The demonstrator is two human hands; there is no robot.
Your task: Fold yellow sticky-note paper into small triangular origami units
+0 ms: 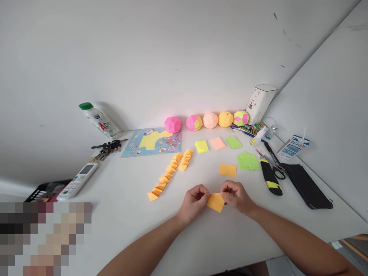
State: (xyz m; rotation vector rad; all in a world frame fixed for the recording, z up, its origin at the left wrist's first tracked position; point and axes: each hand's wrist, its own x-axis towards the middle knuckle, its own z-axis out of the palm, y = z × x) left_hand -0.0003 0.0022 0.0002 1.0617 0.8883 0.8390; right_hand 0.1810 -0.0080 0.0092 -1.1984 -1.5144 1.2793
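Observation:
An orange paper (215,202) is held between both hands above the white table (129,234). My left hand (196,201) pinches its left edge, and my right hand (235,196) grips its upper right corner. Just beyond the right hand lies a flat orange paper (228,170). Two rows of folded orange pieces (166,176) stretch diagonally to the left of the hands. Farther back are a yellow pad (201,147), a pink pad (218,143) and a green pad (234,142), with loose green papers (248,161) at their right.
Several paper balls (210,120) line the wall. A patterned sheet (152,143), white bottle (100,122) and remote (78,181) are at left. On the right are a cutter (270,177), scissors (278,170), black pouch (307,186), glue bottle (259,136) and white box (293,147).

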